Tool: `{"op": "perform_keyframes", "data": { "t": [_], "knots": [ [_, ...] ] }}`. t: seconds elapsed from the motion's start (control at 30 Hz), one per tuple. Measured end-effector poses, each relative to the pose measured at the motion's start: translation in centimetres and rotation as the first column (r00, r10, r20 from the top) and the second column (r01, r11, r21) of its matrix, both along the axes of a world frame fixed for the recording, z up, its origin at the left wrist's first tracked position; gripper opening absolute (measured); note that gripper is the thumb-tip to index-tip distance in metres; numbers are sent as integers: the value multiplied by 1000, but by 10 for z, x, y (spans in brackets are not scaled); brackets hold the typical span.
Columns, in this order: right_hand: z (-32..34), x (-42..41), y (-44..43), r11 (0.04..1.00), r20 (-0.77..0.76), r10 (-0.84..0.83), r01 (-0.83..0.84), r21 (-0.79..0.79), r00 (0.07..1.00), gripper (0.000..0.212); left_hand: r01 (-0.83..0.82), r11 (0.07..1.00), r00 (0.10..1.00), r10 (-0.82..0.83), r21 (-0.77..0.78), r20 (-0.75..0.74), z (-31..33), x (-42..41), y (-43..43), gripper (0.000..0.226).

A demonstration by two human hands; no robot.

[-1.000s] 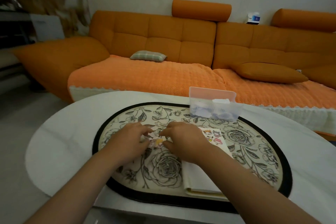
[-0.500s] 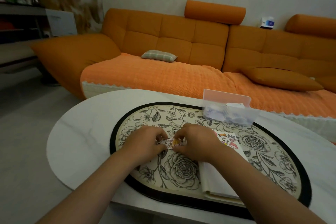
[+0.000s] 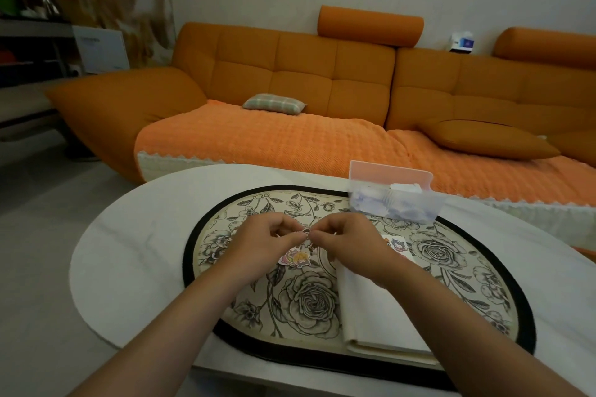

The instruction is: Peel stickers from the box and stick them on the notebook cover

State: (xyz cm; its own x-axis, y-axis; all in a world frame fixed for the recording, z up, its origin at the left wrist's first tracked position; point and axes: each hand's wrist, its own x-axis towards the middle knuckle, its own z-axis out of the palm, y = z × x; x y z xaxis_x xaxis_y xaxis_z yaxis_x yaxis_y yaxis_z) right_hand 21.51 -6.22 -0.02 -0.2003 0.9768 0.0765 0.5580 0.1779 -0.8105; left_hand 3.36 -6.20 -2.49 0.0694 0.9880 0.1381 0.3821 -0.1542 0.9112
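Observation:
Both hands meet above the floral mat point(image 3: 225, 235). My left hand point(image 3: 264, 245) and my right hand point(image 3: 348, 245) pinch a small sticker point(image 3: 305, 230) between their fingertips. Just below them a pink and yellow cartoon sticker point(image 3: 295, 258) shows, hanging or lying on the mat; I cannot tell which. The cream notebook point(image 3: 377, 309) lies under my right wrist, with a sticker point(image 3: 396, 243) on its far corner. A clear plastic sticker box point(image 3: 393, 200), its lid up, stands at the mat's far right edge.
The mat lies on a white oval table point(image 3: 129, 251). An orange sofa point(image 3: 322, 90) with a small checked pillow point(image 3: 274, 104) runs along the far side. Shelving point(image 3: 32, 51) stands at the far left.
Both hands have lifted off the mat and now hold a small sticker up between their fingertips. The head camera has shifted, showing more of the room's left side.

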Motion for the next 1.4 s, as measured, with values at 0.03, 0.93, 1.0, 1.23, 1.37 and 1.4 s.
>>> {"op": "perform_keyframes", "data": {
  "t": [0.03, 0.93, 1.0, 1.23, 1.37, 1.4],
  "knots": [
    [1, 4, -2, 999, -59, -17, 14, -43, 998, 9, 0, 1000, 999, -1, 4, 37, 2, 5, -1, 3],
    [7, 98, 6, 957, -97, -210, 225, 182, 973, 13, 11, 998, 1000, -11, 62, -3, 16, 120, 20, 16],
    [7, 102, 7, 947, -62, -225, 233, 222, 972, 12, 11, 998, 1000, -11, 66, -2, 16, 124, 21, 14],
    [2, 107, 4, 876, 75, -282, 225, 427, 957, 8, -4, 997, 999, 1, 75, 43, 19, 132, 16, 16],
    [-3, 104, 2, 712, 273, -432, 140, 688, 860, 7, -10, 998, 996, 5, 61, 86, 18, 136, 14, 16],
    [-3, 104, 2, 685, 277, -447, 127, 717, 850, 7, -10, 999, 994, 4, 51, 113, 18, 136, 13, 16]
  ]
}}
